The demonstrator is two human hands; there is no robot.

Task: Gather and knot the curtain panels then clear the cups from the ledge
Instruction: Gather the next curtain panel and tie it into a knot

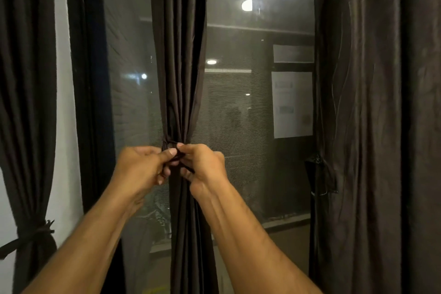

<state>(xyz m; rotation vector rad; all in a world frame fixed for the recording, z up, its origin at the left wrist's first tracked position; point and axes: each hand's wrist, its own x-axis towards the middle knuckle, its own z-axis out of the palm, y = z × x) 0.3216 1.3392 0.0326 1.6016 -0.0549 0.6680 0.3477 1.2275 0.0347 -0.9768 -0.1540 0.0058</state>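
Observation:
A dark brown middle curtain panel [181, 55] hangs gathered into a narrow bundle in front of the window. A thin dark tie band [175, 150] wraps the bundle at its pinched waist. My left hand [140, 167] and my right hand [205, 167] meet at that waist, each pinching an end of the tie band between thumb and fingers. One strand sticks out below my right thumb. No cups and no ledge are in view.
At the far left a curtain panel [26, 102] is tied with a band [35, 234] low down. A wide curtain panel [377, 126] hangs loose on the right, with a dark tie [319, 174] dangling at its edge. The black window frame [93, 102] and mesh screen [238, 114] lie behind.

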